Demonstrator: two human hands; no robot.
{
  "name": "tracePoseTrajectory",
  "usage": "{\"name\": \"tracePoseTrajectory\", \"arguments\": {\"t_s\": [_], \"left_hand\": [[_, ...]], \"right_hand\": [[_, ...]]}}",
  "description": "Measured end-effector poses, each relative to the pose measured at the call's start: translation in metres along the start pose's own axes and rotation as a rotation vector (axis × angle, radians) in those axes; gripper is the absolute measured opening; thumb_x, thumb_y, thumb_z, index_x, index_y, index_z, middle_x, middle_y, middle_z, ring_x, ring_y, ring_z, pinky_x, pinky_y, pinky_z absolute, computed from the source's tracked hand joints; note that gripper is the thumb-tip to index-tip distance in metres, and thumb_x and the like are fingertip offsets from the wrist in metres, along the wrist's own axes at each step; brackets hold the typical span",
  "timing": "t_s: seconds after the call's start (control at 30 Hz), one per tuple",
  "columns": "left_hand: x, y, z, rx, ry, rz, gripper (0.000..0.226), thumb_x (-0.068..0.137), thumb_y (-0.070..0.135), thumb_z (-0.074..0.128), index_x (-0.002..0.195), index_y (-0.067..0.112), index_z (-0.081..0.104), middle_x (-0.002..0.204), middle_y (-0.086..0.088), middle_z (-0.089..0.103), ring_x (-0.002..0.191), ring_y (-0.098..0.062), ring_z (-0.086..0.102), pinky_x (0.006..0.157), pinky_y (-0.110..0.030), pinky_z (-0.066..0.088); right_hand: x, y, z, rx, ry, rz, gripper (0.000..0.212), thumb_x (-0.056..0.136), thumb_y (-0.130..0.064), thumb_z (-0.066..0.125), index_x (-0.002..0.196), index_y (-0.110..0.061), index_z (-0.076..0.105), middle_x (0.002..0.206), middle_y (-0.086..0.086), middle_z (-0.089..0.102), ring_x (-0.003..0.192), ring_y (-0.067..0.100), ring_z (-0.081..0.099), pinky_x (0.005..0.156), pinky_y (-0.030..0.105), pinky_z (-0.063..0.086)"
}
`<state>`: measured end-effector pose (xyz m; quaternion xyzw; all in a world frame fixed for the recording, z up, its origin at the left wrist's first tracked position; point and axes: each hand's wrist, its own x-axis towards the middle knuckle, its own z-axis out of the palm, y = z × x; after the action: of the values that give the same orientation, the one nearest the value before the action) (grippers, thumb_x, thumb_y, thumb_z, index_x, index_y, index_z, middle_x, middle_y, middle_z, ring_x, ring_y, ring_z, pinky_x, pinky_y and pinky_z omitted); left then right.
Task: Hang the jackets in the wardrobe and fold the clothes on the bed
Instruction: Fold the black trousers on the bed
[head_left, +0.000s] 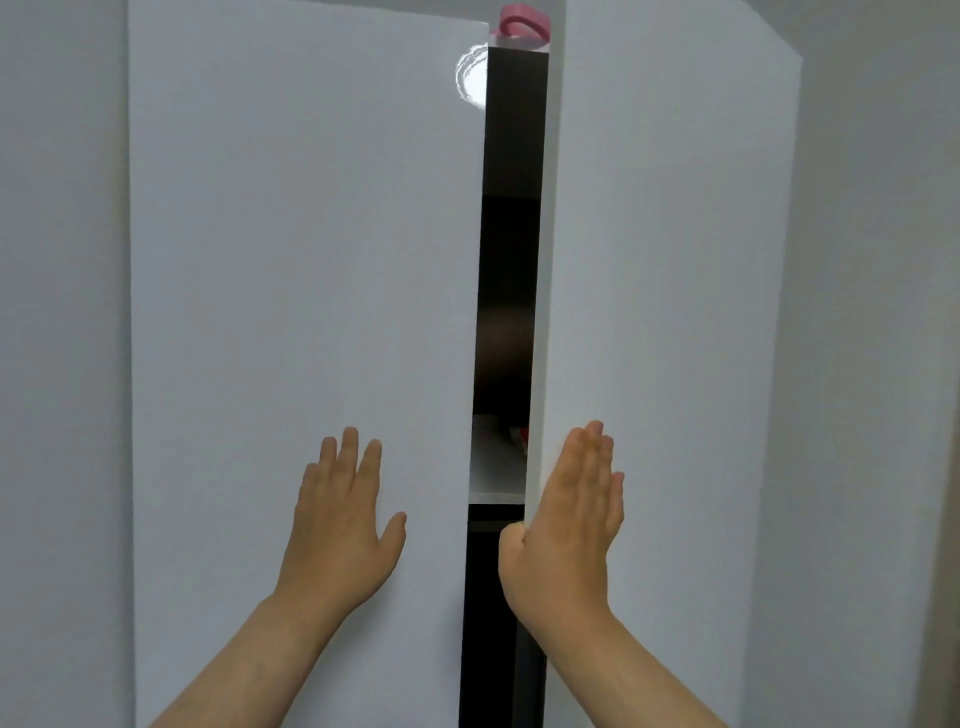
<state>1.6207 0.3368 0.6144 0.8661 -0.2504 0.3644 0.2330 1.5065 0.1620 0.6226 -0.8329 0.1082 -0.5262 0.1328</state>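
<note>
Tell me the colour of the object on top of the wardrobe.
Pink; the object shows best at the top of the head view.

No writing, label, brand, number or sign can be read from here. The white wardrobe doors (291, 260) are plain on their faces, and the pink thing (522, 23) on top of them bears no mark that I can make out.
</note>
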Motion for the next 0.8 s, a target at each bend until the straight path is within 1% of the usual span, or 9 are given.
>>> {"name": "tracePoseTrajectory", "arguments": {"t_s": [0.1, 0.13, 0.2, 0.27, 0.3, 0.37, 0.43, 0.6, 0.8], "left_hand": [[0.019, 0.000, 0.015, 0.096, 0.062, 0.148, 0.086, 0.091, 0.053, 0.047, 0.157, 0.019, 0.004, 0.163, -0.007, -0.009, 0.150, -0.028, -0.011, 0.121, -0.046, 0.000], [0.026, 0.001, 0.020, 0.110, 0.057, 0.171, 0.088, 0.089, 0.058, 0.043, 0.156, 0.021, -0.001, 0.162, -0.007, -0.010, 0.150, -0.028, -0.010, 0.121, -0.047, 0.001], [0.036, -0.004, 0.035, 0.149, -0.006, 0.167, 0.092, 0.088, 0.068, 0.037, 0.153, 0.025, -0.012, 0.161, -0.006, -0.016, 0.149, -0.028, -0.015, 0.121, -0.048, -0.005], [0.038, -0.013, 0.053, 0.210, -0.075, 0.148, 0.096, 0.087, 0.072, 0.036, 0.154, 0.025, -0.016, 0.160, -0.005, -0.024, 0.147, -0.026, -0.022, 0.120, -0.047, -0.010], [0.037, -0.018, 0.059, 0.223, -0.080, 0.162, 0.098, 0.087, 0.071, 0.040, 0.156, 0.022, -0.010, 0.161, -0.006, -0.021, 0.149, -0.026, -0.018, 0.121, -0.048, -0.009], [0.034, -0.026, 0.069, 0.214, -0.031, 0.207, 0.094, 0.086, 0.065, 0.044, 0.158, 0.018, 0.007, 0.165, -0.010, 0.000, 0.152, -0.029, 0.001, 0.121, -0.050, 0.001], [0.034, -0.030, 0.074, 0.216, 0.002, 0.232, 0.090, 0.085, 0.062, 0.038, 0.158, 0.016, 0.014, 0.164, -0.012, 0.011, 0.151, -0.029, 0.010, 0.120, -0.052, 0.007], [0.036, -0.035, 0.085, 0.222, 0.058, 0.246, 0.089, 0.085, 0.060, 0.038, 0.158, 0.017, 0.011, 0.166, -0.010, 0.006, 0.152, -0.028, 0.005, 0.122, -0.051, 0.003], [0.039, -0.036, 0.091, 0.212, 0.095, 0.255, 0.091, 0.083, 0.060, 0.040, 0.159, 0.018, 0.010, 0.166, -0.009, 0.004, 0.153, -0.027, 0.004, 0.122, -0.052, 0.003]], "right_hand": [[0.000, 0.013, 0.008, -0.076, -0.013, -0.100, 0.102, 0.084, -0.033, 0.056, 0.156, -0.008, -0.012, 0.164, 0.006, -0.020, 0.151, 0.022, -0.016, 0.120, 0.037, -0.007], [0.000, 0.022, 0.007, -0.110, -0.036, -0.169, 0.095, 0.089, -0.042, 0.050, 0.157, -0.007, -0.007, 0.165, 0.008, -0.015, 0.152, 0.024, -0.013, 0.120, 0.036, -0.006], [0.002, 0.044, 0.002, -0.181, -0.099, -0.325, 0.089, 0.093, -0.052, 0.042, 0.158, -0.009, -0.001, 0.166, 0.010, -0.007, 0.153, 0.025, -0.007, 0.121, 0.040, -0.003], [0.009, 0.066, -0.002, -0.260, -0.129, -0.444, 0.084, 0.095, -0.053, 0.038, 0.159, -0.013, 0.000, 0.167, 0.008, -0.003, 0.153, 0.026, -0.002, 0.120, 0.049, 0.001], [0.013, 0.073, -0.003, -0.294, -0.140, -0.473, 0.081, 0.097, -0.053, 0.036, 0.159, -0.015, 0.000, 0.167, 0.007, -0.003, 0.153, 0.026, -0.001, 0.119, 0.052, 0.003], [0.017, 0.080, 0.000, -0.313, -0.158, -0.487, 0.076, 0.099, -0.051, 0.034, 0.159, -0.017, 0.001, 0.167, 0.007, -0.002, 0.153, 0.026, 0.001, 0.118, 0.054, 0.006], [0.019, 0.081, 0.009, -0.317, -0.140, -0.486, 0.074, 0.099, -0.047, 0.034, 0.159, -0.017, 0.001, 0.167, 0.007, -0.001, 0.153, 0.026, 0.000, 0.118, 0.054, 0.004], [0.023, 0.080, 0.036, -0.312, -0.114, -0.452, 0.078, 0.094, -0.037, 0.038, 0.159, -0.017, 0.000, 0.167, 0.008, -0.001, 0.153, 0.027, 0.001, 0.119, 0.053, 0.003], [0.036, 0.081, 0.061, -0.346, -0.107, -0.434, 0.080, 0.090, -0.036, 0.041, 0.158, -0.013, 0.005, 0.166, 0.010, 0.002, 0.153, 0.028, 0.001, 0.120, 0.055, 0.003]]}}
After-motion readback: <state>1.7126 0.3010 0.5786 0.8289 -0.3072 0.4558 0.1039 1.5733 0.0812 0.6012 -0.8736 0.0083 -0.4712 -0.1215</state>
